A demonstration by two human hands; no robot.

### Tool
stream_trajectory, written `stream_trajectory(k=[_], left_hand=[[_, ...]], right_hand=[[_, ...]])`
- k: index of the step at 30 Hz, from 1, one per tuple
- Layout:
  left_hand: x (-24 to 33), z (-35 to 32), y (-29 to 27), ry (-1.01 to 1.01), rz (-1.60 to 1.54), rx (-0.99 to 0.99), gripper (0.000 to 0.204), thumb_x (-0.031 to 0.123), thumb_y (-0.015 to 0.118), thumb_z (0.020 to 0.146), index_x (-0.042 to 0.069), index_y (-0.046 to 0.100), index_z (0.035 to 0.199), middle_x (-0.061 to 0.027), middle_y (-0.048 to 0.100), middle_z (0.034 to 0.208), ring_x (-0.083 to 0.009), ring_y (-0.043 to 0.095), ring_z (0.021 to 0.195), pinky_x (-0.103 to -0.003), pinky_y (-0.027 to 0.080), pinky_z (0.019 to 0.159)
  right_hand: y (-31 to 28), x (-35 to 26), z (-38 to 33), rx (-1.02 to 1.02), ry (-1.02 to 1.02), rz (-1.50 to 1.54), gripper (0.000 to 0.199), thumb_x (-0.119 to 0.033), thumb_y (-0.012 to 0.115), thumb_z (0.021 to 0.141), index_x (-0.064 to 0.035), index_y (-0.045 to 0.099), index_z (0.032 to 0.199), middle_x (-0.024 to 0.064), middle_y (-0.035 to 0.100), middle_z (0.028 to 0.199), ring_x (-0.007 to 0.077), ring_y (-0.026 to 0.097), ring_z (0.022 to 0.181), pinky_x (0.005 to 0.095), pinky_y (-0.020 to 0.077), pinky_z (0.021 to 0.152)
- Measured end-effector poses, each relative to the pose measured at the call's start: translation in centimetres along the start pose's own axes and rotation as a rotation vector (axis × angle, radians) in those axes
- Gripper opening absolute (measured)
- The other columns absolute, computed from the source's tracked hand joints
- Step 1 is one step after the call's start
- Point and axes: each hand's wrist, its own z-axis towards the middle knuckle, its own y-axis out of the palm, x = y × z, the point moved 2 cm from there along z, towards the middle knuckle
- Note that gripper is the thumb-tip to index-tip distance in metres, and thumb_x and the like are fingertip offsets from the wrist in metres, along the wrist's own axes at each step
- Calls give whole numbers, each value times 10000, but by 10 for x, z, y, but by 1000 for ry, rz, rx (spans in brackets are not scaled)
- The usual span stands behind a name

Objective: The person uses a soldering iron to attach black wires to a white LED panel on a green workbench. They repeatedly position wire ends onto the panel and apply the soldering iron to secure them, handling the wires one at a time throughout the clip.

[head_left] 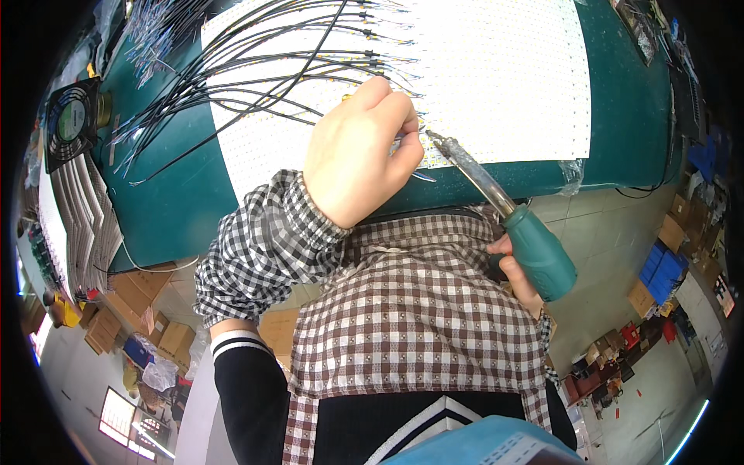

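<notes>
My left hand is closed in a pinch over the near edge of a white board dotted with small yellow spots. Thin wires show at its fingertips, and they look like the end of a black cable passing under the hand. My right hand grips the green handle of a soldering iron, mostly hidden behind it. The iron's metal tip points up and left, close to my left fingertips. Several black cables lie across the board's left part, their fine wire ends reaching toward its middle.
The board rests on a green table. At the left are a small fan, a stack of white sheets and a loose wire bundle. Clear plastic hangs at the table's near edge. Cardboard boxes stand below.
</notes>
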Motion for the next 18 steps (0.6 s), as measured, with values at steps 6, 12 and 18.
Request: stream_trajectory(k=[6, 12, 18], left_hand=[[0, -1, 0, 5, 2, 2, 76, 22, 678, 779, 30, 610, 811, -75, 564, 802, -208, 617, 672, -302, 501, 602], [0, -1, 1, -9, 0, -9, 68, 23, 673, 789, 29, 612, 818, -74, 563, 806, -210, 623, 690, -302, 505, 612], [3, -4, -7, 38, -9, -27, 49, 28, 661, 815, 33, 620, 840, -77, 572, 828, -213, 632, 727, -305, 509, 630]], right_hand=[[1, 3, -3, 13, -16, 56, 697, -136, 824, 797, 114, 466, 1340, 191, 706, 1033, 247, 723, 920, 358, 605, 802], [2, 3, -4, 34, 20, 124, 723, -126, 826, 799, 108, 436, 1362, 231, 681, 1077, 287, 713, 956, 390, 616, 819], [4, -5, -5, 113, 165, 270, 767, -146, 823, 811, 67, 396, 1411, 241, 643, 1174, 297, 688, 1029, 391, 607, 839]])
